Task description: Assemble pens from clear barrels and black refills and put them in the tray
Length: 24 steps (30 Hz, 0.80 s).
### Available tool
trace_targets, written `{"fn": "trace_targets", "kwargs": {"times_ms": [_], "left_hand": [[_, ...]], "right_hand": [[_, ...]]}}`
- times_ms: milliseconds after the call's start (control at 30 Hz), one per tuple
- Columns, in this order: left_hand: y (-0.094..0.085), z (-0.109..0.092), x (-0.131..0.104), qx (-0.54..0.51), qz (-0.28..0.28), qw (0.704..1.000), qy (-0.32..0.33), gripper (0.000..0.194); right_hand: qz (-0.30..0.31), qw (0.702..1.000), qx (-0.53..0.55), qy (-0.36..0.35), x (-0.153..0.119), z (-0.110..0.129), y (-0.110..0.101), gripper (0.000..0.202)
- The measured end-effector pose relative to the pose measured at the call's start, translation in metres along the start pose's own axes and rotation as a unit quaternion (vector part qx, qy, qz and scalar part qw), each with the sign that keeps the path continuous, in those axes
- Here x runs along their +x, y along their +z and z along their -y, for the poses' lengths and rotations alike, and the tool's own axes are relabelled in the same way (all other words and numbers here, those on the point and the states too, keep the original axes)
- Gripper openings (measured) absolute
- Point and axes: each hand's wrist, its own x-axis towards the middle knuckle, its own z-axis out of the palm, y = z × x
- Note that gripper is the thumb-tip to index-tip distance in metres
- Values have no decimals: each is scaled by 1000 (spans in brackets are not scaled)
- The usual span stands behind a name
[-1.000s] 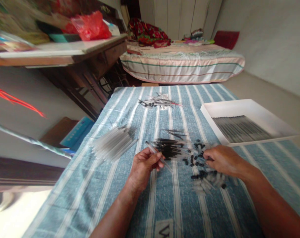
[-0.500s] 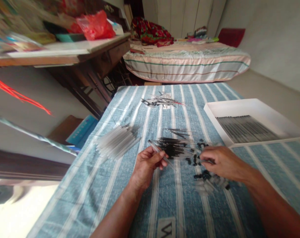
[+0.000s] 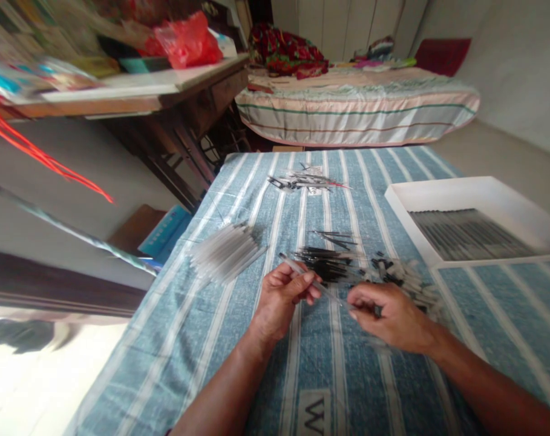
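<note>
My left hand (image 3: 286,297) is closed around a slim pen (image 3: 297,266) with a translucent barrel, slanting down to the right. At its lower end, my right hand (image 3: 383,312) is closed in a pinch; what lies between thumb and forefinger is hidden. Just beyond the hands lies a pile of dark pen refills (image 3: 327,263). Partly behind my right hand is a heap of small clear and black pen caps (image 3: 413,281). Left of the hands, clear pen barrels (image 3: 227,253) are stacked side by side.
A white box (image 3: 420,245) on the right holds a row of dark-filled pens (image 3: 468,233). More thin pen parts (image 3: 306,180) lie at the far end of the striped tablecloth (image 3: 238,345). A wooden desk (image 3: 134,106) stands left, a bed (image 3: 356,112) behind.
My right hand has moved left from the heap of caps to the lower end of the pen. My left hand still holds the pen. The view has shifted slightly.
</note>
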Motion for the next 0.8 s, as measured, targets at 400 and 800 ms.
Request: {"fn": "trace_targets", "kwargs": {"times_ms": [400,800], "left_hand": [[3,2,0,-4,3,1000,-11,16],[2,3,0,-22,-10,999,-28,15]], "right_hand": [[-66,998,20,-9,2,2,11,6],[-128,987,-59,-82,4,-3,11,9]]}}
